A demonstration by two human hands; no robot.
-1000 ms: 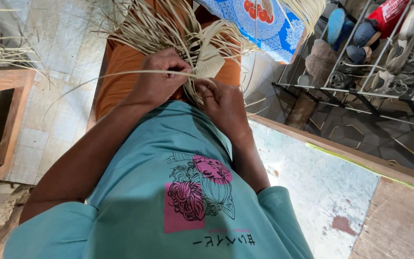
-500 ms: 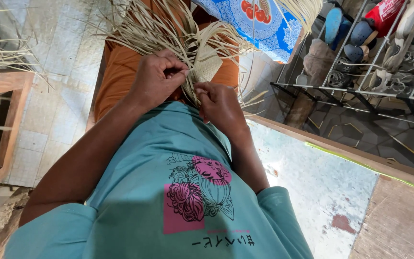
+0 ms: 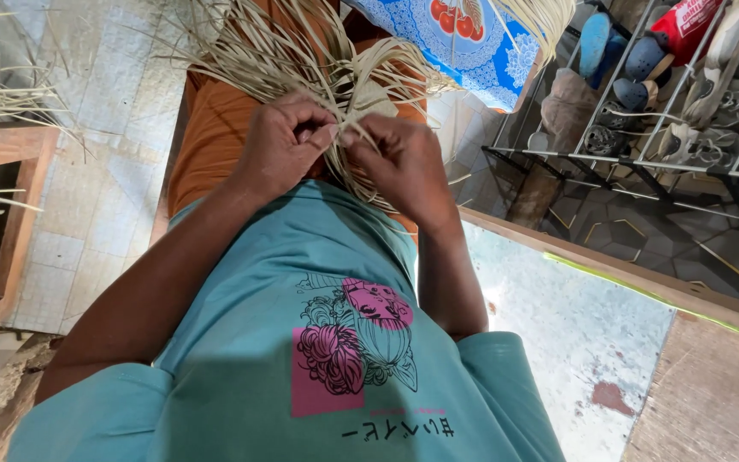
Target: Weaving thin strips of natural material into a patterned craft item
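A bundle of pale dried straw strips [image 3: 301, 60] fans out over my lap, which is covered by orange trousers [image 3: 215, 128]. My left hand [image 3: 282, 141] is closed around several strips near the middle of the bundle. Close beside it, my right hand [image 3: 404, 162] pinches strips from the same bundle. Both hands nearly touch, just above the hem of my teal printed shirt [image 3: 301, 342]. The part of the bundle under my hands is hidden.
A wooden frame [image 3: 2, 222] with loose straw stands at the left on a tiled floor. A metal shoe rack [image 3: 669, 111] full of footwear is at the right. A blue patterned cloth [image 3: 464, 43] lies ahead. A wooden ledge [image 3: 626, 274] runs beside me.
Both hands have moved closer together on the straw. A long strip that stretched out to the left a second ago has been drawn in.
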